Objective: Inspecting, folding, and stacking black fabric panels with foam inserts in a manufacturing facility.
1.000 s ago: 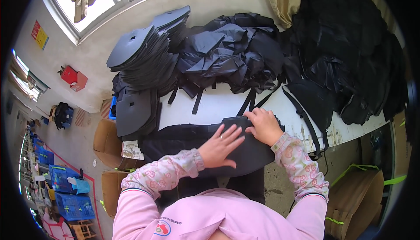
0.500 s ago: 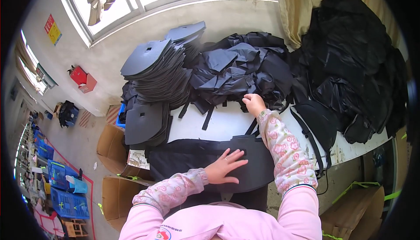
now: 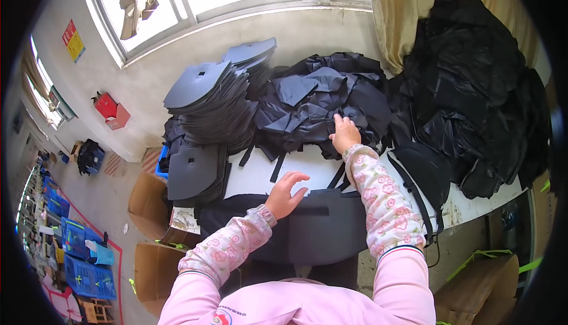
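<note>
At the near table edge lies a smooth dark grey panel (image 3: 331, 233) with a rounded lower edge and a slot. It rests on black fabric (image 3: 222, 212), which shows on its left. My left hand (image 3: 286, 195) hovers over the panel's upper left part, its fingers apart and nothing in it. Farther off, my right hand (image 3: 345, 134) reaches to the front of a heap of crumpled black fabric pieces (image 3: 319, 88). Its fingers are stretched toward the heap and look apart; the tips lie against the dark cloth.
Stacked grey panels (image 3: 198, 88) stand at the back left, with a lower stack (image 3: 192, 174) in front. A black bag piece with straps (image 3: 421, 174) lies on the white table (image 3: 254, 177) at right, below a tall black heap (image 3: 467, 82). Cardboard boxes (image 3: 157, 272) flank the table.
My left hand has lifted off the panel and moved up and slightly left. My right hand has moved a little farther onto the fabric heap, its fingers opening out. The panel's slot is now uncovered.
</note>
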### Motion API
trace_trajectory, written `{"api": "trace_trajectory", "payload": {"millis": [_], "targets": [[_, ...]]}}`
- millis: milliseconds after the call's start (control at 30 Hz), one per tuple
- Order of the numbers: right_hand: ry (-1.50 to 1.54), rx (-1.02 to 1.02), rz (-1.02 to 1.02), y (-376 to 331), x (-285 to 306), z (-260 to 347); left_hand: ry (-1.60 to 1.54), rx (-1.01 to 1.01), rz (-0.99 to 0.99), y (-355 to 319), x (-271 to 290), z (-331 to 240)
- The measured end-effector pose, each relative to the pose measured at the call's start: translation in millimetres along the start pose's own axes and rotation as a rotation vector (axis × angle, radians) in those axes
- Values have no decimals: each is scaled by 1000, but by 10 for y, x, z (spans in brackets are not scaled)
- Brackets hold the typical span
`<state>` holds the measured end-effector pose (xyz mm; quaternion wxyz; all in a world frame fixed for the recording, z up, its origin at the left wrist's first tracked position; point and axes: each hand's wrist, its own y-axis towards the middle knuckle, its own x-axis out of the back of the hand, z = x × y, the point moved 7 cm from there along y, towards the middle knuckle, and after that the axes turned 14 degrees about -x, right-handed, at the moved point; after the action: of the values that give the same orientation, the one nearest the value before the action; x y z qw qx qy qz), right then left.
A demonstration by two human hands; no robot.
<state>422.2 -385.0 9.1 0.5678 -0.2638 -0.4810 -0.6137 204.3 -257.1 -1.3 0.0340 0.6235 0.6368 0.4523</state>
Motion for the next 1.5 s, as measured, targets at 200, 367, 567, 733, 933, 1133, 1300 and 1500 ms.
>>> {"api": "trace_trajectory", "payload": {"millis": [200,367,567,733,933,1133,1300,1500], "targets": [[229,333,-75,-240,177,679,118,44,-153,133,347,223],[263,202,242,5,-219,319,111,105,-203,355,349,379],[286,112,807,-560,-1042,265,113,175,-18,-9,237,557],[866,248,951,-761,-511,923,271,86,-59,12,367,517],[872,689,491,-1082,1030,1409,41,4,-462,402,858,42],[769,652,141,-1175,1532,1422,147,-43,-378,625,1015,-407],[804,612,-64,-1142,1822,1295,133,-171,-414,657,1138,-521],[564,697,-365,-1270,2138,1185,314,-64,-460,581,1524,-387]]}}
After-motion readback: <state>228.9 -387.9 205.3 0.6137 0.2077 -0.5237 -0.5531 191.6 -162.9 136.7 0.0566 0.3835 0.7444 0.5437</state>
